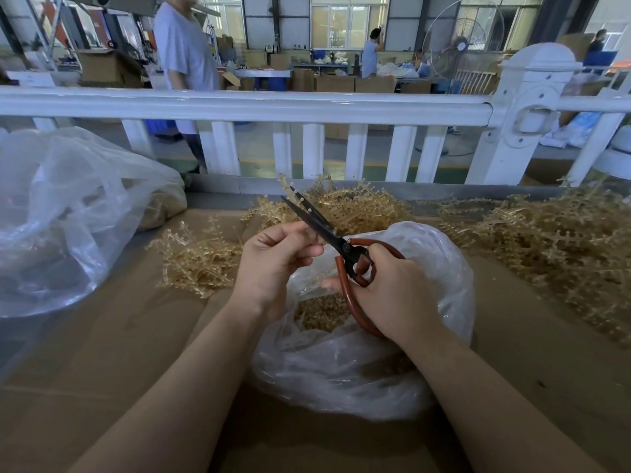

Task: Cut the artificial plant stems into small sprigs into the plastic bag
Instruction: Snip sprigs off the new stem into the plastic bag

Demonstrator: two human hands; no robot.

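Mid-cutting: our right hand (392,295) grips the scissors (327,233), blades parted over the plastic bag (341,370); our left hand (273,261) is curled, its contents unclear. Next we need a stem between the blades.

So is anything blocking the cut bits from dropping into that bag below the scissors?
Nothing visible does. The scissors and left hand sit above the plastic bag, whose mouth gapes open with sprigs already inside.

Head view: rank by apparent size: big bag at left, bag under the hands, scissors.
1-2. Left bag and centre bag: look alike in size, and the left one is cropped.
3. Scissors, clearly smallest.
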